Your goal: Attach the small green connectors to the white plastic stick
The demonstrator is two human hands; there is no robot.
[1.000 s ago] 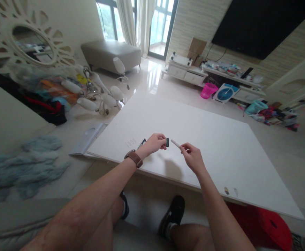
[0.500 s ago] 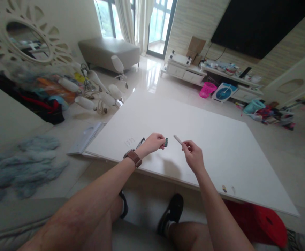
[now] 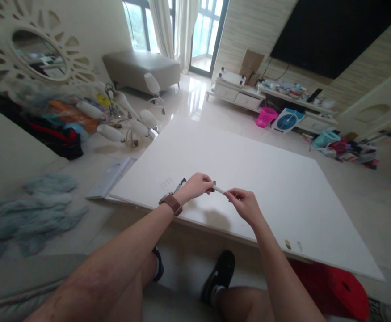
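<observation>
Over the near part of a broad white tabletop, my left hand pinches a small flat green-and-dark piece, too small to name surely. My right hand grips one end of a slim whitish stick. The stick's other end meets or overlaps the green piece at my left fingertips; which of the two I cannot tell. Beside my left wrist lies a thin dark pen-like object, partly hidden. Several small pale pieces lie left of it.
Two small items, one yellow and dark and one pale, lie near the table's front edge. A red object stands below that edge at right. A lamp with white shades stands beyond the left edge.
My right hand has moved left and slightly down, bringing the stick's far end to the green piece. My left hand has stayed nearly still, keeping its pinch.
</observation>
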